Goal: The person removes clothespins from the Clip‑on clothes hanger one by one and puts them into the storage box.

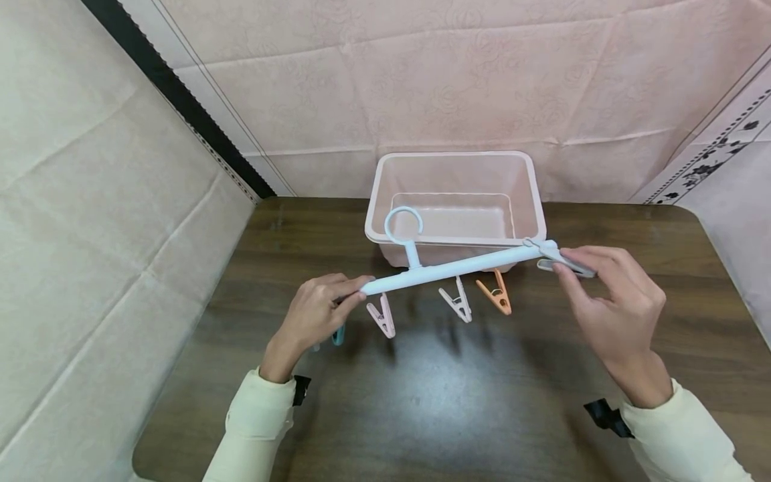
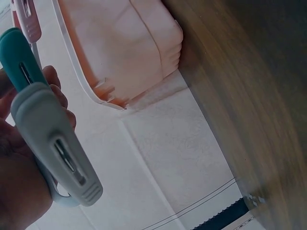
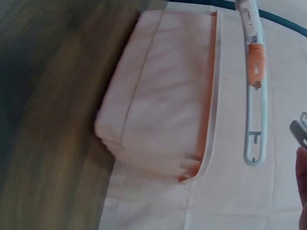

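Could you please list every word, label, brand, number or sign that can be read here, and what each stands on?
None: no readable text shows in any view.
The light blue hanger, orange clip and pink bin show no lettering; any tiny moulded mark would be too small to read.
The cloth border shows dark printed motifs, not writing.

Brown wood-grain table [image 1: 434,422], rounded corners; pale pink bin [image 1: 458,175] upright near far edge.
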Demonstrator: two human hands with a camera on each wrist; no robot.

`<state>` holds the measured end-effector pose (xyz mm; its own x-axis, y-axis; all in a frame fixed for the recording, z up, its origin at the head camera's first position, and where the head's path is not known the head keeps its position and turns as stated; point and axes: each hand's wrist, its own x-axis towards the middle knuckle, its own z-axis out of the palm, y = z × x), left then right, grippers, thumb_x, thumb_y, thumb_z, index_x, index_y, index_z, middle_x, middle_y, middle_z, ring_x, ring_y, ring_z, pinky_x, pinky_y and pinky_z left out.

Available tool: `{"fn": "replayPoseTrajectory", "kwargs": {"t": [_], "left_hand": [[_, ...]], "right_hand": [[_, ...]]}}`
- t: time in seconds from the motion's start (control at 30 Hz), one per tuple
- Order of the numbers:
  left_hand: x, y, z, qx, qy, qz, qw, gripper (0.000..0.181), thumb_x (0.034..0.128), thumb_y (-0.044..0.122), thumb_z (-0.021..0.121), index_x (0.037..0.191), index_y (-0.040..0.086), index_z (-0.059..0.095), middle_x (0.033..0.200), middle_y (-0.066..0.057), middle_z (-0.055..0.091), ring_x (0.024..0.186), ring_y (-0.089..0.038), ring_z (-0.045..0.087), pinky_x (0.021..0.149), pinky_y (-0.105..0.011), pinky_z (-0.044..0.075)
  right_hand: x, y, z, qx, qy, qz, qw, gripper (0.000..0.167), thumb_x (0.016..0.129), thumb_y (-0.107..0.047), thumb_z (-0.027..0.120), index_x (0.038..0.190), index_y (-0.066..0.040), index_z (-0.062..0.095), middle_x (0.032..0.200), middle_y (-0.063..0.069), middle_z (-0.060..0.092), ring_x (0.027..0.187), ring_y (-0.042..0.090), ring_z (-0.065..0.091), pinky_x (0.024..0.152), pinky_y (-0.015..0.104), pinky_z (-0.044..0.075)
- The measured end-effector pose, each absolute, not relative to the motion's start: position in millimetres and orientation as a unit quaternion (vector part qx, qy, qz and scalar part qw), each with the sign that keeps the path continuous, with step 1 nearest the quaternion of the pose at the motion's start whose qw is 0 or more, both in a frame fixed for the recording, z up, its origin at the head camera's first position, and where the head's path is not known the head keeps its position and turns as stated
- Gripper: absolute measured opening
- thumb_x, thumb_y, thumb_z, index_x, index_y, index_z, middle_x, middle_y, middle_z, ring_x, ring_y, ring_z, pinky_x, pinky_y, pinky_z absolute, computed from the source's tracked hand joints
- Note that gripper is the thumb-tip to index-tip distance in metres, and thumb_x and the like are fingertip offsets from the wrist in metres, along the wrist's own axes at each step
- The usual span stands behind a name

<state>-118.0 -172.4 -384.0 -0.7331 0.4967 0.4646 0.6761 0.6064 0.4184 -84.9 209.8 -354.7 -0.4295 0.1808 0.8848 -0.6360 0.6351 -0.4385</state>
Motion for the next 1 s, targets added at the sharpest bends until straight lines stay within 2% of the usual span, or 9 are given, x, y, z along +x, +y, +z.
{"fn": "replayPoseTrajectory", "kwargs": {"t": [0.13, 0.23, 0.6, 0.83, 1.0], "left_hand": [[-118, -172, -384, -0.333, -0.883, -0.293, 0.153, 0.032, 0.0874, 0.009, 0.078, 0.120, 0.010, 0.075, 0.073, 0.002, 0.063, 0.055, -0.007, 0.039, 0.048, -0.026, 0.035], [-118, -172, -384, -0.333, -0.883, -0.292, 0.154, 0.032, 0.0874, 0.008, 0.078, 0.119, 0.010, 0.075, 0.073, 0.001, 0.063, 0.055, -0.007, 0.039, 0.048, -0.026, 0.034], [-118, -172, -384, -0.336, -0.883, -0.288, 0.155, 0.032, 0.0876, 0.009, 0.078, 0.119, 0.009, 0.075, 0.073, 0.001, 0.061, 0.054, -0.006, 0.037, 0.047, -0.025, 0.033], [-117, -173, -385, -0.338, -0.882, -0.289, 0.153, 0.031, 0.0877, 0.008, 0.077, 0.119, 0.009, 0.075, 0.071, 0.002, 0.057, 0.054, -0.005, 0.035, 0.046, -0.025, 0.032], [-117, -173, -385, -0.339, -0.882, -0.288, 0.153, 0.031, 0.0877, 0.008, 0.077, 0.119, 0.009, 0.075, 0.072, 0.001, 0.060, 0.054, -0.005, 0.035, 0.046, -0.025, 0.032]], "right_hand": [[-92, 211, -349, 0.153, -0.759, 0.413, 0.479, 0.019, 0.081, -0.006, 0.081, 0.091, 0.010, 0.075, 0.086, 0.023, 0.070, 0.080, 0.007, 0.061, 0.077, 0.013, 0.043], [-98, 213, -347, 0.151, -0.772, 0.417, 0.455, 0.018, 0.076, 0.004, 0.081, 0.092, 0.009, 0.076, 0.087, 0.021, 0.070, 0.082, -0.001, 0.057, 0.074, 0.013, 0.042], [-114, 213, -342, 0.133, -0.791, 0.455, 0.386, 0.026, 0.073, 0.014, 0.081, 0.098, 0.007, 0.076, 0.091, 0.015, 0.069, 0.082, 0.003, 0.062, 0.074, 0.011, 0.049], [-120, 214, -344, 0.092, -0.804, 0.490, 0.323, 0.026, 0.078, 0.011, 0.079, 0.103, 0.007, 0.075, 0.095, 0.002, 0.066, 0.079, 0.006, 0.061, 0.072, 0.011, 0.048], [-129, 216, -344, 0.065, -0.802, 0.517, 0.291, 0.028, 0.080, 0.008, 0.079, 0.107, 0.005, 0.074, 0.096, -0.003, 0.067, 0.078, 0.006, 0.062, 0.068, 0.012, 0.047]]}}
